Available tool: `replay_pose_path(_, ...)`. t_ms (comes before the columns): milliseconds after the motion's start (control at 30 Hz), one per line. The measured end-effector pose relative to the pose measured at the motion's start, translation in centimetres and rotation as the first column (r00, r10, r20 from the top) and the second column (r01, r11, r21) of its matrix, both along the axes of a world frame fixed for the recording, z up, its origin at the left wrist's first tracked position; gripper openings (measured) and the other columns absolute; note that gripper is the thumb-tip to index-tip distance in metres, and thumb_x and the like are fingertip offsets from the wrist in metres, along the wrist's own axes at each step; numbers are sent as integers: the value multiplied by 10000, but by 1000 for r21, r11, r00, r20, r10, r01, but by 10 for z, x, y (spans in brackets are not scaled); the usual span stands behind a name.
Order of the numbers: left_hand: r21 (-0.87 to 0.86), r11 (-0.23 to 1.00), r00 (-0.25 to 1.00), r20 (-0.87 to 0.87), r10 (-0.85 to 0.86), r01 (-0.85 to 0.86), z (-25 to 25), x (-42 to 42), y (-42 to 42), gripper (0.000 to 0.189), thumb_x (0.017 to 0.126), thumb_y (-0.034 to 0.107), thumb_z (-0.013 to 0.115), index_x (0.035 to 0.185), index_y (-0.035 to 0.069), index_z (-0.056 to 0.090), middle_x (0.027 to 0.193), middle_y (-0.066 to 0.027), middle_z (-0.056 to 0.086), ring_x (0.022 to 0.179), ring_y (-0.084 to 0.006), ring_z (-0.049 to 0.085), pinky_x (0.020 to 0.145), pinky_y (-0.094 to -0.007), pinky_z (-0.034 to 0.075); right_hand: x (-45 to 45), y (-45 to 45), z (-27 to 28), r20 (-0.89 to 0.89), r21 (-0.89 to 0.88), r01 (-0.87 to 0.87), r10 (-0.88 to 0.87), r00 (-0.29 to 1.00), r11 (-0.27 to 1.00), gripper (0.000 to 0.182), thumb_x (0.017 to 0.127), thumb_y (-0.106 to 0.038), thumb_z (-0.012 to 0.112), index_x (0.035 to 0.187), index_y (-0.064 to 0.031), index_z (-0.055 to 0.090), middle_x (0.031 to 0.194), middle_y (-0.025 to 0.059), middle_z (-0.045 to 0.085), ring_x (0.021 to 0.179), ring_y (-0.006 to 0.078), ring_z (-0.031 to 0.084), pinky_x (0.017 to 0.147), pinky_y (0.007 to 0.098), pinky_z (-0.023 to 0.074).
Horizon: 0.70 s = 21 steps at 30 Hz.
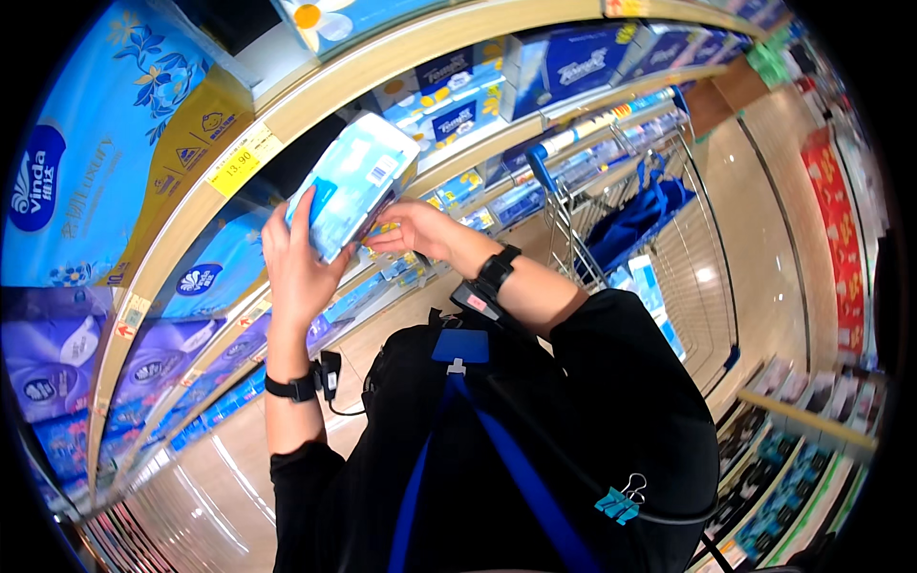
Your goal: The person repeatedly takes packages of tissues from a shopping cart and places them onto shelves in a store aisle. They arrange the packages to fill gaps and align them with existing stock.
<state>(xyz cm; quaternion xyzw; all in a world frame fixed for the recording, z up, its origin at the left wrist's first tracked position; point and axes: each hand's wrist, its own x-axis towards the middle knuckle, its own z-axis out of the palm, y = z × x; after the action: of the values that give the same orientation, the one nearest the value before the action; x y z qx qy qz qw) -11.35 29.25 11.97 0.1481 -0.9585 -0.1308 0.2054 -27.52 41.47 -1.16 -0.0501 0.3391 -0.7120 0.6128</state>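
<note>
A light blue and white pack of tissues (362, 175) is held tilted in front of the store shelves. My left hand (304, 261) grips its lower left side, with fingers spread over the blue face and the thumb at the bottom edge. My right hand (412, 229) is at the pack's lower right side, its fingers touching or very near the edge; the contact is partly hidden. A barcode shows on the pack's upper face. Both wrists wear black straps with small devices.
Curved shelves with a yellow price tag (240, 163) hold large Vinda tissue packs (93, 157) at left and Tempo packs (458, 118) behind. A metal shopping cart (698, 286) with a dark blue bag (637, 215) and light blue packs stands at right. Another shelf (809, 422) is at lower right.
</note>
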Motion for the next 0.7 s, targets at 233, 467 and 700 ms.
replay_pose_path(233,-152,981,943,327,-66,122,-1,-26,-59,995,704,164,826,1539,116,287,1357,-314,457,1257,-457,464,1083,-503,348,23,-30,-5,70,9,236,-236,969,972,304,913,-190,601,1148,-1,564,1180,238,595,1088,436,619,957,512,543)
replay_pose_path(467,-149,989,815,574,77,11,-7,-48,-86,1066,717,185,788,1571,119,154,1292,-268,567,1209,-445,552,1003,-484,463,28,-75,-8,175,113,275,-292,940,955,829,903,-257,641,1539,-16,167,1580,330,114,1362,572,327,978,609,497)
replay_pose_path(700,-235,970,792,579,194,-66,-54,-79,-104,1058,733,121,741,1588,251,132,1297,-209,600,1197,-379,594,981,-484,485,30,-71,15,-257,150,30,10,966,988,566,1001,-322,546,1348,112,438,1340,334,526,1138,435,627,890,471,576)
